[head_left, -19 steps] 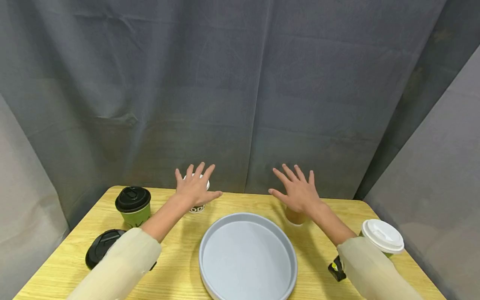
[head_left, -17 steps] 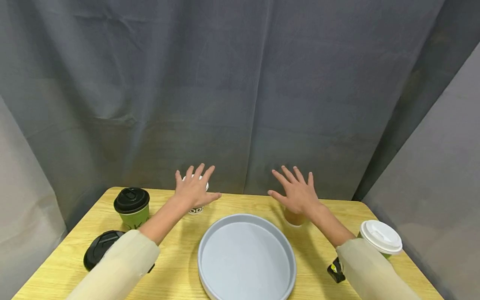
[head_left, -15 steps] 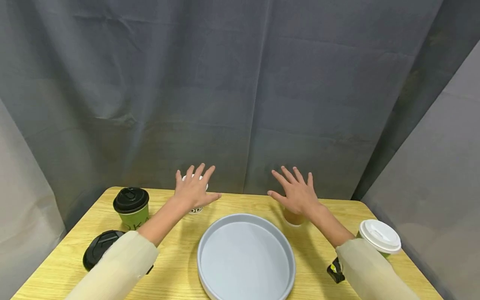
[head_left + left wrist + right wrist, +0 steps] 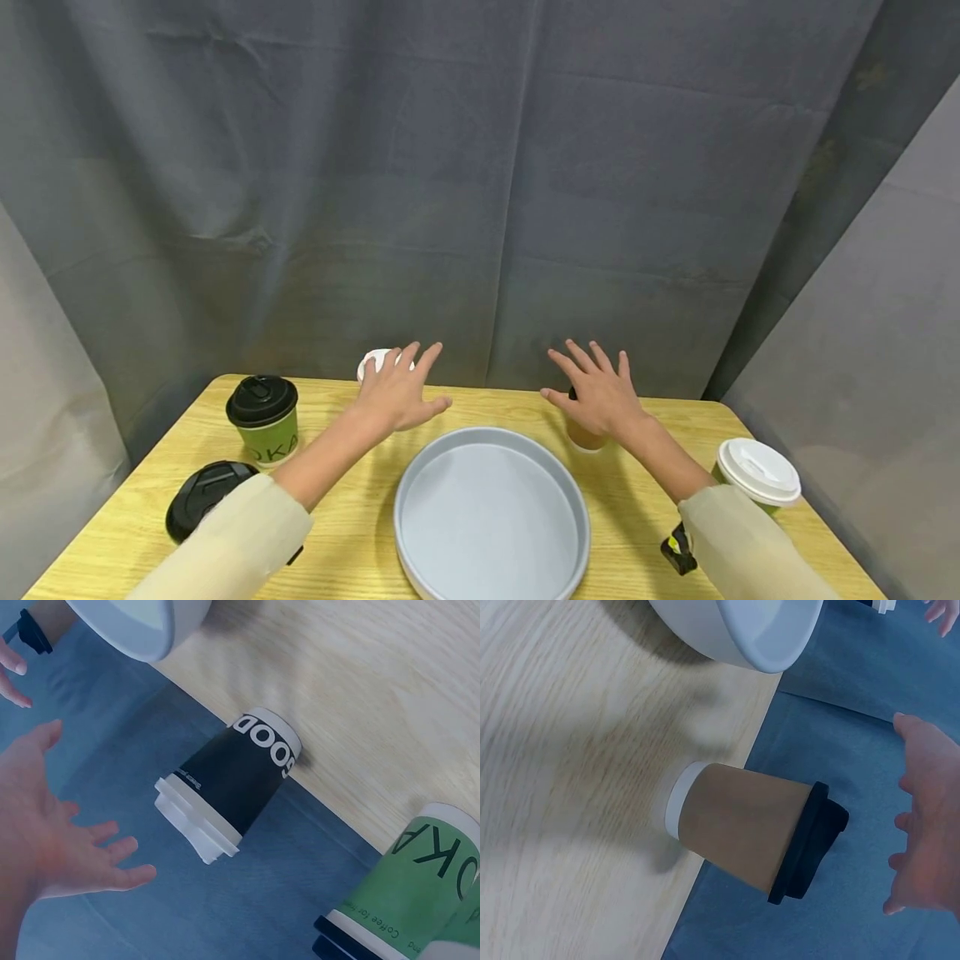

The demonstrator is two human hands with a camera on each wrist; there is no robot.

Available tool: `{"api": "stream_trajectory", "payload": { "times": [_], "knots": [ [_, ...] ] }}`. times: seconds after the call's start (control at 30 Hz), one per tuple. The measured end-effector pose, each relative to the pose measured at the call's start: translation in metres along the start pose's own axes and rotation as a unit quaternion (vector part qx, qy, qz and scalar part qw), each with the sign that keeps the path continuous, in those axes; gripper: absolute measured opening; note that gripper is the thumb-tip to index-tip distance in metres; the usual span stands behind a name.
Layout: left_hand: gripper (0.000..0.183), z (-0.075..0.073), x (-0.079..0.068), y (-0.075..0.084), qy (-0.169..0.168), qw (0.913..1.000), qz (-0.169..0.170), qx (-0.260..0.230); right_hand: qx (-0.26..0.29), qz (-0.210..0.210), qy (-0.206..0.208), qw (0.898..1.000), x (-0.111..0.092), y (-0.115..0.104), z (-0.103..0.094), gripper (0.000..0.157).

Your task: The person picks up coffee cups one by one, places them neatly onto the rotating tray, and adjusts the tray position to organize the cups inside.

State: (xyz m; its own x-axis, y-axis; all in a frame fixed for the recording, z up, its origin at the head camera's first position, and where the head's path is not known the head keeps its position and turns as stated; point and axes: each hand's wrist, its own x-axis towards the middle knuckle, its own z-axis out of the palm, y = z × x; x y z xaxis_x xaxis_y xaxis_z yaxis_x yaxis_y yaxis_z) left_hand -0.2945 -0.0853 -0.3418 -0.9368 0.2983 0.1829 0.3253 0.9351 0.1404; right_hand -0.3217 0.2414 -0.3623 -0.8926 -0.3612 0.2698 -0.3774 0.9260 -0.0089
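Observation:
My left hand [image 4: 396, 397] is held spread in the air, holding nothing. Beyond it stands a black paper coffee cup [image 4: 236, 772] with a white lid, partly covered by the hand in the head view. My right hand [image 4: 600, 396] is also spread and holds nothing. It overlaps a brown paper coffee cup [image 4: 739, 821] with a black lid, which stands upright near the table's back edge. Between and below the hands, a round grey tray [image 4: 406, 554] with a raised rim sits on the table.
At left stand a green cup [image 4: 267, 437] with a black lid and another black-lidded cup [image 4: 201, 500] half hidden by the left sleeve. A white-lidded cup [image 4: 757, 471] stands at right behind the right sleeve. A grey curtain [image 4: 480, 192] hangs behind the wooden table [image 4: 337, 533].
My left hand has shifted slightly right and down, uncovering more of the white lid behind it. My right hand has moved slightly down, and the brown cup's black lid now shows beside it.

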Motion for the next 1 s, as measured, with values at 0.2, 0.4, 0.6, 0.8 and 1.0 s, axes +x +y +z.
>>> {"api": "stream_trajectory", "payload": {
  "times": [0.2, 0.4, 0.6, 0.8, 1.0],
  "knots": [
    [0.083, 0.002, -0.008, 0.007, 0.0, 0.9998, 0.005, -0.017, 0.002, -0.001, 0.007, 1.0, -0.003, -0.001, 0.002, 0.07],
    [0.081, 0.001, -0.017, 0.017, -0.007, 0.9986, 0.016, -0.05, -0.001, -0.012, 0.015, 1.0, -0.008, -0.003, 0.004, 0.067],
    [0.079, 0.002, -0.024, 0.023, -0.006, 0.9979, 0.036, -0.053, -0.001, -0.024, 0.029, 0.999, -0.014, -0.002, 0.009, 0.065],
    [0.075, 0.001, -0.034, 0.028, 0.003, 0.9956, 0.067, -0.066, 0.001, -0.029, 0.037, 0.999, -0.019, -0.002, 0.012, 0.063],
    [0.072, 0.0, -0.043, 0.033, 0.009, 0.9932, 0.087, -0.077, 0.001, -0.038, 0.043, 0.998, -0.023, -0.002, 0.017, 0.064]
  ]
}}
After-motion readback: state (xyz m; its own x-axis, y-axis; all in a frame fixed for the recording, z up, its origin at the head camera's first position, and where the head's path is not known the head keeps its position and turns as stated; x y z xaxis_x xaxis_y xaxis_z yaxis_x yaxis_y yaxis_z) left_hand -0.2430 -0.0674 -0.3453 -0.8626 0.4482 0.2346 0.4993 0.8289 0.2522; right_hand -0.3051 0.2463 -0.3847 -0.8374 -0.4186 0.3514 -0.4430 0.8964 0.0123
